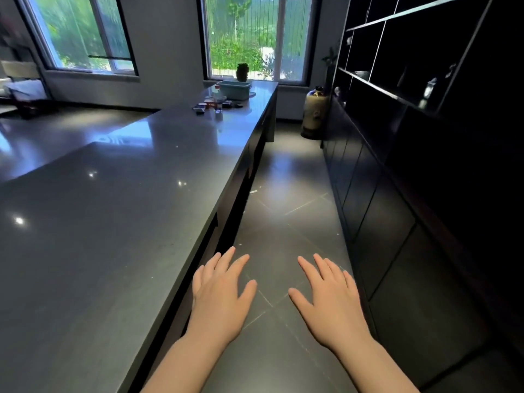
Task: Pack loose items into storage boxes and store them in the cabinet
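A pale green storage box [234, 88] stands at the far end of a long dark counter [119, 211]. Several small loose items [217, 105] lie on the counter just in front of the box. My left hand [219, 293] and my right hand [330, 296] are held out palm down over the aisle floor, fingers straight and spread, holding nothing. Both hands are far from the box and the items. A dark cabinet [397, 236] with closed lower doors runs along the right side.
Open dark shelves [402, 61] sit above the cabinet doors with small objects on them. A large pale jar [313, 114] stands on the floor at the aisle's far end. A dark vase [242, 72] sits by the window behind the box.
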The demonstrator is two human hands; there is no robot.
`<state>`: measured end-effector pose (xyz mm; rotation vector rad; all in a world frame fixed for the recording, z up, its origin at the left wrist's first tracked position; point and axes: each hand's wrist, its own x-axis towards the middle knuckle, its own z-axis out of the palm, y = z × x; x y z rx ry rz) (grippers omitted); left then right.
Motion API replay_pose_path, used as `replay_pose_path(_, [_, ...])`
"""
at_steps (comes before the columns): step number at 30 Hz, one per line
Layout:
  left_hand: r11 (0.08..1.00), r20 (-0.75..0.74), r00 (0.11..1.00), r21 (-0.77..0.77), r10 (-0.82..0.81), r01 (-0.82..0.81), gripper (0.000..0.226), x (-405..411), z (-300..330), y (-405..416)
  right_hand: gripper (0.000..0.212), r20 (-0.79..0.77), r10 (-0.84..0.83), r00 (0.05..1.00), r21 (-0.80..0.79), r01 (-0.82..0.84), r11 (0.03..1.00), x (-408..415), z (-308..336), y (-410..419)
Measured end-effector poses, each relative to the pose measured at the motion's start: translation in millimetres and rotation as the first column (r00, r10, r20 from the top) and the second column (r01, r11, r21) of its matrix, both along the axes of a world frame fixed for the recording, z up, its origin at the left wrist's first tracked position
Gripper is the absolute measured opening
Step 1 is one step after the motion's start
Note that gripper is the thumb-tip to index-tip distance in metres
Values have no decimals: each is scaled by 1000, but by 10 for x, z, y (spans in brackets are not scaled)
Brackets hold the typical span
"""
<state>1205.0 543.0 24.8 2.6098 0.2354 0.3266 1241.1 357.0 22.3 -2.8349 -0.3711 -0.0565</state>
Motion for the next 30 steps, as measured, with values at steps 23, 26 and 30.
replay_pose_path(23, [999, 46, 998, 0, 32, -32, 49, 4002, 118, -499, 66, 51, 82, 995, -10, -81, 997, 3988, 208, -463])
replay_pose_path(26, [998, 23, 998, -22, 57, -57, 49, 4572, -8, -387, 69, 33, 88, 996, -1, -88, 996, 4562, 120, -354])
replay_pose_path(30, [1000, -54, 998, -6, 27, -27, 52, 5461, -61, -319, 71, -6, 80, 997, -46, -80, 996, 5404, 104, -269])
